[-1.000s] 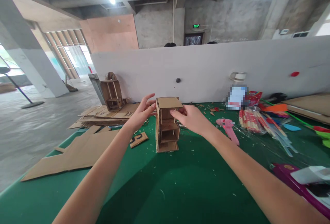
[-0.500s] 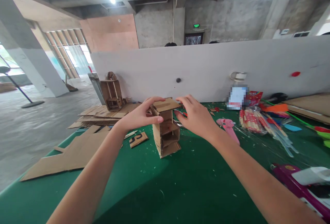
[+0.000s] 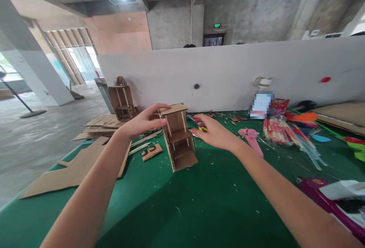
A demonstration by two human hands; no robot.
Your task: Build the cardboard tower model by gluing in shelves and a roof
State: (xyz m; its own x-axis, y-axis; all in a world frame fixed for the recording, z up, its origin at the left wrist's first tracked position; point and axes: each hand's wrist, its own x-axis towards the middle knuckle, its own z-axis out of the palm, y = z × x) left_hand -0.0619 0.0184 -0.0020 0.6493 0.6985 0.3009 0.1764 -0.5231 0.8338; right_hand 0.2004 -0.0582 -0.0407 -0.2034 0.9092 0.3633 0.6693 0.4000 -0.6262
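A small cardboard shelf model (image 3: 179,136) with wooden sticks at its front stands in the middle of the green table, leaning to the left. At its upper left corner my left hand (image 3: 144,121) holds it, thumb at the front edge and fingers by the top panel. My right hand (image 3: 212,131) hovers just right of the model, thumb and fingers apart, with nothing in it. Behind the right fingers lies a yellow-handled tool (image 3: 203,129), partly hidden. A marked cardboard scrap (image 3: 152,152) and thin wooden sticks (image 3: 146,138) lie to the left.
Cut cardboard sheets (image 3: 68,170) cover the table's left side; another cardboard model (image 3: 121,101) stands behind them. On the right are a pink glue gun (image 3: 251,140), bundled sticks (image 3: 278,131), a phone-like screen (image 3: 261,105) and a purple device (image 3: 316,194). A white partition (image 3: 222,77) borders the back.
The cardboard model has turned so its open front faces me more, and its top has tipped left. My left hand has moved left with it; my right hand has stayed close by.
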